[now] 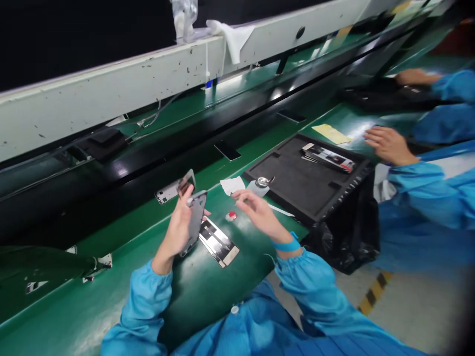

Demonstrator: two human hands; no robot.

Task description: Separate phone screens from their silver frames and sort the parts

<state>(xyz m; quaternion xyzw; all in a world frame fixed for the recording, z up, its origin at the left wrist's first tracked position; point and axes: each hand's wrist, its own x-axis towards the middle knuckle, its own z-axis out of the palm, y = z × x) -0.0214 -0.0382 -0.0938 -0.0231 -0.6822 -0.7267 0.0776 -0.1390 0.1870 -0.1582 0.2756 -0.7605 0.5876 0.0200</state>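
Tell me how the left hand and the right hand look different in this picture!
The left hand grips a grey phone-like panel, but the right hand doesn't seem to be holding anything. The left hand points its fingers upward, while the right hand reaches sideways. The right hand has a blue band at its wrist; none shows on the left hand. Both are bare and come out of blue sleeves.

a black tray (293,175) lies on the green table (256,257), bearing a small stack of phone parts (328,157). a yellow sheet (331,133) lies just beyond it, near a co-worker (441,178) in blue. a black plastic bag (345,242) hangs below the tray, above yellow-and-black floor tape (374,292). a white cloth (234,40) drapes over the scuffed white beam (148,79).
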